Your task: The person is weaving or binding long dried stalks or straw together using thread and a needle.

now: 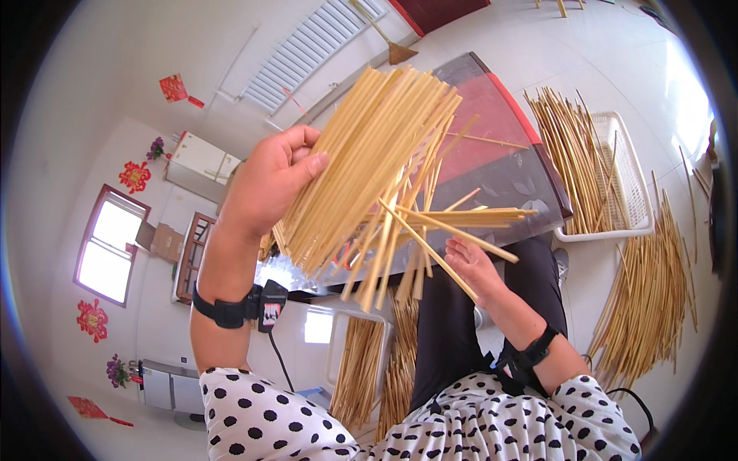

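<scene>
Left hand [273, 180], yours, clamps a thick bundle of pale sticks [377, 146] at its left side, the thumb lying along the near face. Your right hand [470, 267], well apart from the left, stands with fingers loosely bent beside the lower ends of several loose sticks [434, 223]; whether a fingertip touches one of them is hard to tell at this angle. The bundle is tilted, raised in front of you over the near part of a table [542, 180] with a dark and red top. Beneath it, the loose sticks cross one another at various angles, some pointing toward you and others to the right. To the right of the table, a white basket [642, 207] holds further sticks [565, 161], and a spread pile [646, 307] lies on the floor beside it. Left of your dark trousers [446, 338], a second basket [337, 346] also contains sticks [357, 369]. Beyond the table, a broom [400, 53] rests near a white radiator [307, 50].
</scene>
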Demonstrator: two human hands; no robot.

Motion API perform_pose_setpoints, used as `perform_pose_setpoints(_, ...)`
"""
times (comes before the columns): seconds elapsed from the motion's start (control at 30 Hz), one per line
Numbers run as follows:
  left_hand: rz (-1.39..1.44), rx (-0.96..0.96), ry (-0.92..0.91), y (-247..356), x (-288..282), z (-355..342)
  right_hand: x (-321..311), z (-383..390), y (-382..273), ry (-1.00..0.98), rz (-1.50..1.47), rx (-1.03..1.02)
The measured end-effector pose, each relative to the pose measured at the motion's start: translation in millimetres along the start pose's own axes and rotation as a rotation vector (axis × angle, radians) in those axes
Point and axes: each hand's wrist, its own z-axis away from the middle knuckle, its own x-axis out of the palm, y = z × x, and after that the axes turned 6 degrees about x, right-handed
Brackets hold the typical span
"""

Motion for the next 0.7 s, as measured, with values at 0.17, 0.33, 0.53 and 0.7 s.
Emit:
perform_pose_setpoints(0.17,0.112,-0.065,-0.026,14.9,-5.0,25.1,17.4,-3.9,-11.3,-0.416,-0.181,-0.047)
perform_pose_setpoints(0.33,0.342,-0.109,-0.059,18.4,-12.7,46.4,33.7,3.2,-31.5,-0.600,-0.321,0.088)
perform_pose_setpoints(0.53,0.371,-0.136,-0.025,19.6,-17.6,56.8,50.6,20.7,-49.6,-0.611,-0.368,0.108)
perform_pose_setpoints(0.7,0.406,-0.158,-0.067,11.3,-22.2,52.9,42.5,18.3,-40.8,-0.651,-0.361,0.038)
